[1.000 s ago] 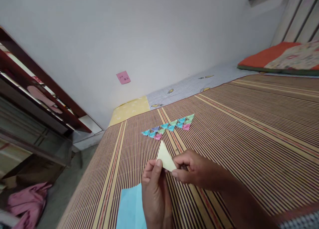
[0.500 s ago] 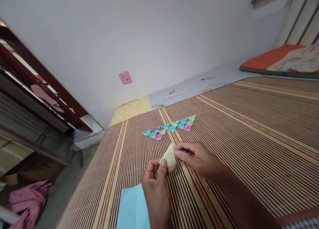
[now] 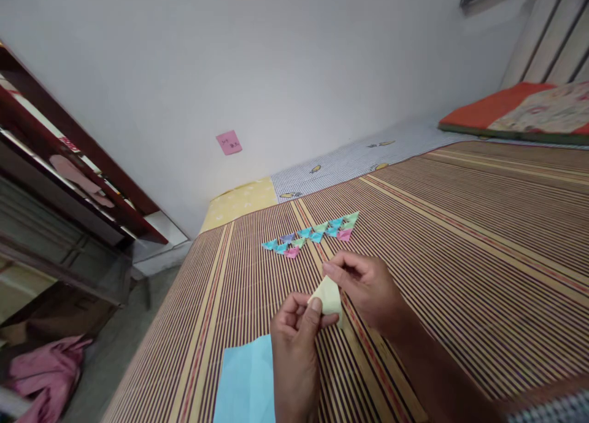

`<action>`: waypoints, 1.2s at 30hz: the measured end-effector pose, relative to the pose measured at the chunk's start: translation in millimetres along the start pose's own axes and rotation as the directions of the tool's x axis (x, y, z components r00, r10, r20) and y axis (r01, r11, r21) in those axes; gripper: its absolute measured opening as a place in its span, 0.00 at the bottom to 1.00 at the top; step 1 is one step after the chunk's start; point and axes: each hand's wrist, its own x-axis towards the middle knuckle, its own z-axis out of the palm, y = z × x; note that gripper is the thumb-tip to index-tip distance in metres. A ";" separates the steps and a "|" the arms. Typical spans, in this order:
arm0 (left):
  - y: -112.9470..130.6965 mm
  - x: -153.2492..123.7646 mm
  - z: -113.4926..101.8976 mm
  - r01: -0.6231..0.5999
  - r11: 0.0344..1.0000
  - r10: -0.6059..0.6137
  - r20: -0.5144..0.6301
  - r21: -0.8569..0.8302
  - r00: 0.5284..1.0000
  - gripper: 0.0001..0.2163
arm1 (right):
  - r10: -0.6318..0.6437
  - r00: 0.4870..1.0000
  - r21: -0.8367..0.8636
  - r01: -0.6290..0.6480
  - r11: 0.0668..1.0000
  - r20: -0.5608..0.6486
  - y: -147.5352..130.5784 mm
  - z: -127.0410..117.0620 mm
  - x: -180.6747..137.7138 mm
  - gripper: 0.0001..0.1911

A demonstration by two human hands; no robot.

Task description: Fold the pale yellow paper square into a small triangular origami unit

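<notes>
My left hand [image 3: 294,343] and my right hand [image 3: 368,288] both pinch a small pale yellow folded paper triangle [image 3: 330,297] just above a striped mat [image 3: 460,239]. The left thumb and fingers grip its lower left corner. The right fingers close on its upper edge. Beyond the hands, a row of small folded paper triangles [image 3: 313,233] in blue, green, purple and pink lies on the mat. A light blue paper sheet [image 3: 243,383] lies flat under my left wrist.
A white wall with a pink sticky note [image 3: 229,143] runs along the mat's far side. Dark wooden shelving [image 3: 69,184] stands at the left, with pink cloth [image 3: 50,368] on the floor. An orange-edged cushion [image 3: 519,110] lies at the far right.
The yellow paper went from a larger upright triangle to a smaller folded shape. My right hand moved up over its top edge, and both hands shifted slightly right.
</notes>
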 end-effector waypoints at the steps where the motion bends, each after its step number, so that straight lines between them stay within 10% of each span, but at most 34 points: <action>1: 1.2 0.4 0.4 0.018 0.999 -0.018 -0.009 -0.037 1.000 0.09 | -0.009 0.998 -0.002 0.009 1.000 -0.066 1.7 -2.9 1.6 0.15; 5: 4.8 6.6 -2.2 0.077 0.954 -0.085 -0.015 -0.291 0.996 0.08 | -0.023 0.974 0.015 0.027 1.000 -0.227 7.2 -17.6 8.1 0.12; 11: 3.6 19.1 -11.0 0.157 0.793 -0.246 -0.074 -0.589 0.966 0.09 | 0.081 0.995 0.167 -0.090 0.982 0.061 0.3 -12.9 7.0 0.10; 21: 7.9 15.6 -4.4 0.201 0.766 -0.290 -0.050 -0.611 0.956 0.12 | 0.125 0.938 0.269 -0.217 0.939 0.322 -8.4 8.4 0.0 0.12; 36: 6.7 9.8 -3.0 0.069 0.868 -0.125 -0.083 -0.491 0.989 0.07 | 0.091 0.952 0.069 -0.116 0.991 0.293 -15.6 7.6 -3.8 0.07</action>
